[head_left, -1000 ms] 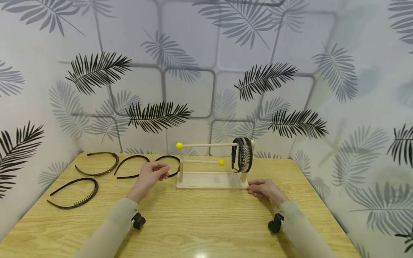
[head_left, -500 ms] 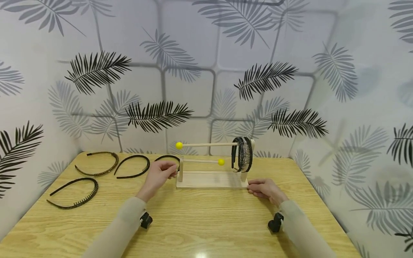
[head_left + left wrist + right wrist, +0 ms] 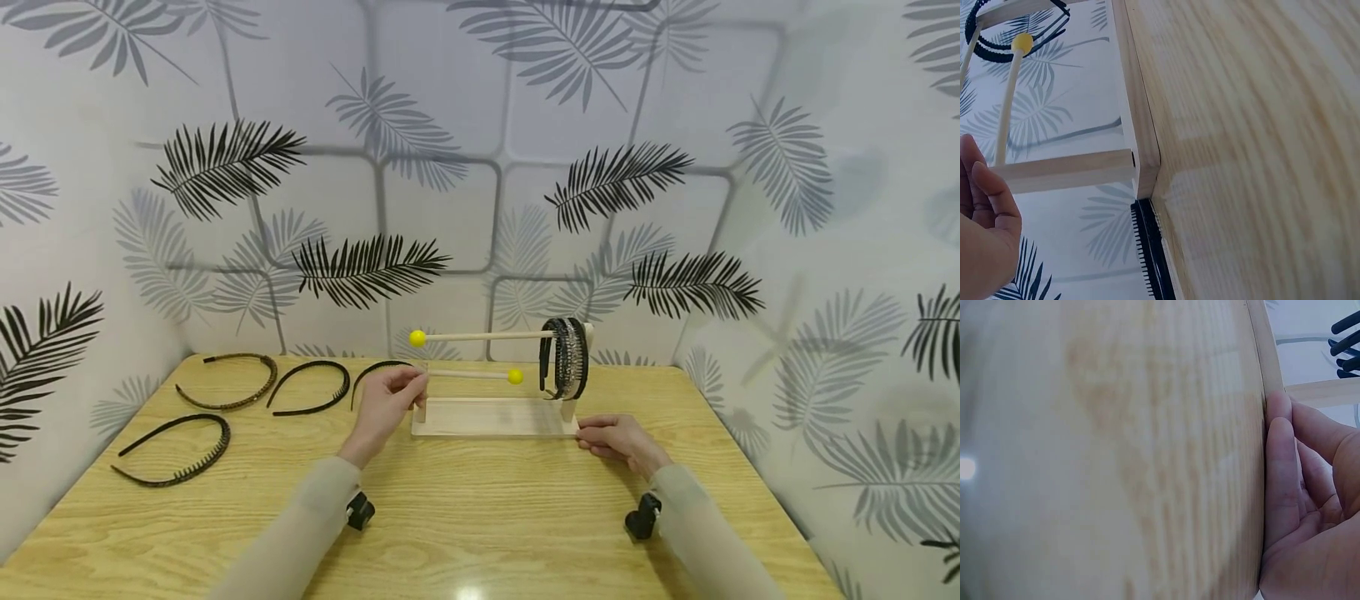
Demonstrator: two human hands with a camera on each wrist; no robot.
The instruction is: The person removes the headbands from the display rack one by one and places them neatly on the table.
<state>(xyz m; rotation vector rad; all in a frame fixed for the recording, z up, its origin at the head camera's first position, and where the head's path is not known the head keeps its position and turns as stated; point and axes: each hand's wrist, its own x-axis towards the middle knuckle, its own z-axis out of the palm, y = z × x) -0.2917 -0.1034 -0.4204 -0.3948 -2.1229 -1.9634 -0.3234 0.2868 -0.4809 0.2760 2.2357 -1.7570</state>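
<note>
A pale wooden headband stand (image 3: 491,418) has two rods tipped with yellow balls. Several dark headbands (image 3: 573,362) hang bunched at the right of its upper rod. My left hand (image 3: 386,404) is at the top of the stand's left post, its fingers loosely bent. In the left wrist view, the thumb lies beside the post's end, and whether it touches is unclear. My right hand (image 3: 621,442) pinches the front right corner of the base with thumb and fingers. Behind the left hand, a black headband (image 3: 360,385) is partly hidden on the table.
More headbands lie on the left of the wooden table (image 3: 480,517): a black one (image 3: 347,387), a brown one (image 3: 268,385) and a black toothed one (image 3: 220,446). A leaf-patterned backdrop (image 3: 438,208) rises behind the table and along both sides.
My left hand has moved right, from left of the stand to the top of its left post, uncovering the black headband it partly hid. The right hand stays at the base corner.
</note>
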